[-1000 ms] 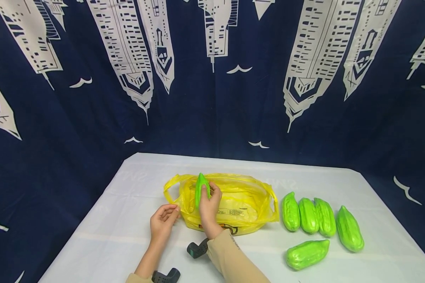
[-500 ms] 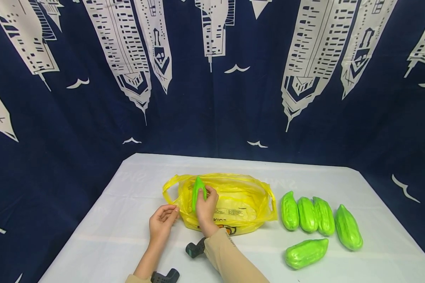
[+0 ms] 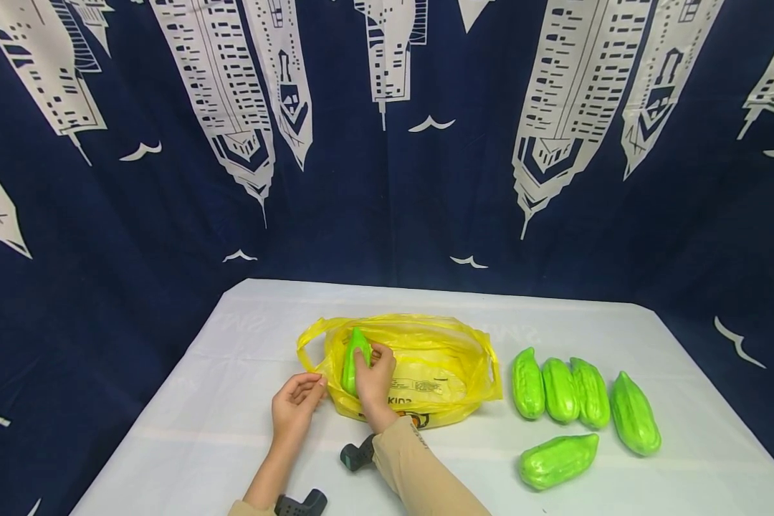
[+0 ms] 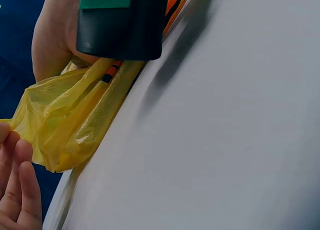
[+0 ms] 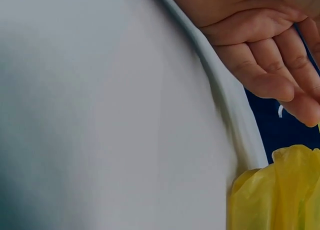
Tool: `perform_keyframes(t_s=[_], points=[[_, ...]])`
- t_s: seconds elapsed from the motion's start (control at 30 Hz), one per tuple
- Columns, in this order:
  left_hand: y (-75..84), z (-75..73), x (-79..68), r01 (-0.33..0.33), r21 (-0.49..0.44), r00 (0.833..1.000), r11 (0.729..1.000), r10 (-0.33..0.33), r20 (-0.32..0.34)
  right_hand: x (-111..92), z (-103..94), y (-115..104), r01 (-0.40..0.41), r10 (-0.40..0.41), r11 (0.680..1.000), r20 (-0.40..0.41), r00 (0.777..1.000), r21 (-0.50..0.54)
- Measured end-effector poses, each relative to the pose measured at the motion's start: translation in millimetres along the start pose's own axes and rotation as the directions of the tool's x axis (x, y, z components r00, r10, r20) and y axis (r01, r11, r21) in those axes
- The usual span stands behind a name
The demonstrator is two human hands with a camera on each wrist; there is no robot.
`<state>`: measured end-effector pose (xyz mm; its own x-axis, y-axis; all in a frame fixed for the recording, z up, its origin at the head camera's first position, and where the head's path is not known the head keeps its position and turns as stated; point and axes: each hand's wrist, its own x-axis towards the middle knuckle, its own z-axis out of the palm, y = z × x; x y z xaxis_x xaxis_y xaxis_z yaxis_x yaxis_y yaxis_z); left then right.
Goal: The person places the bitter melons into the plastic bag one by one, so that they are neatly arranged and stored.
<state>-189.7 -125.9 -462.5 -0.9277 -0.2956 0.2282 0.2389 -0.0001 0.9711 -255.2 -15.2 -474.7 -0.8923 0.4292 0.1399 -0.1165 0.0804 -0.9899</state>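
Note:
A yellow plastic bag [image 3: 438, 358] lies with its mouth spread on the white table, one handle loop at each end. My left hand [image 3: 294, 405] pinches the bag's left edge between thumb and fingertips; in the left wrist view its fingers [image 4: 20, 165] hold the thin plastic. Inside the bag's left part, my right hand [image 3: 374, 376] grips a bright green ridged gourd [image 3: 353, 365], tip up. The gourd's lower end is hidden by the bag and the hand. In the right wrist view, the bag [image 5: 285, 190] shows at the lower right.
Right of the bag stand several more green gourds [image 3: 561, 390] in a row, with one gourd [image 3: 557, 461] lying crosswise nearer the front. Black wrist devices [image 3: 357, 453] sit at both wrists. Behind the table [image 3: 187, 430] hangs a dark blue printed curtain [image 3: 387, 201].
My right hand has lowered the green gourd deeper into the bag's left side, moving slightly left. The left hand keeps its pinch on the bag edge.

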Motion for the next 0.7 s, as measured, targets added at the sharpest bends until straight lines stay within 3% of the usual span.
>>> perform_keyframes(t_s=[0.4, 0.7], points=[[0.2, 0.5, 0.3, -0.007, -0.007, 1.0, 1.0, 0.007, 0.007, 1, -2.5, -3, -0.029, 0.036, 0.994, 0.064, 0.997, -0.101], [-0.1, 0.5, 0.3, -0.003, -0.016, 1.0, 1.0, 0.003, -0.002, 3, -11.0, -8, -0.089, 0.1, 0.992, 0.133, 0.986, -0.086]])
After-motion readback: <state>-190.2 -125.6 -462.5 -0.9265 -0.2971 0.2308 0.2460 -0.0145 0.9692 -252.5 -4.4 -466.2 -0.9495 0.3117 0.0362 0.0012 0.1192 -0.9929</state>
